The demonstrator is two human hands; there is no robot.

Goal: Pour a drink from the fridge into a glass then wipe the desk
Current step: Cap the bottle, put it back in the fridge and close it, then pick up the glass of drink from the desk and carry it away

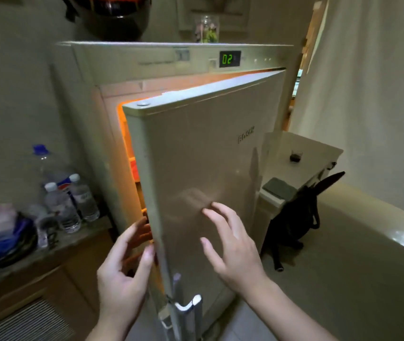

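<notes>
The beige fridge (146,65) stands straight ahead, its door (208,156) swung partly ajar with orange light glowing from the gap on the left. My left hand (124,264) curls its fingers round the door's free edge, thumb on the outside. My right hand (230,244) hovers at the door's front face, fingers spread and straight; whether it touches is unclear. A small glass (296,156) holding dark liquid stands on the white desk (319,148) to the right of the fridge. The fridge's contents are hidden behind the door.
Several plastic water bottles (73,200) and a heap of bags sit on a low wooden counter (48,257) at the left. A grey cloth (279,188) lies on the desk's near end. A black bag (294,217) leans beside it. A helmet and a jar rest on the fridge.
</notes>
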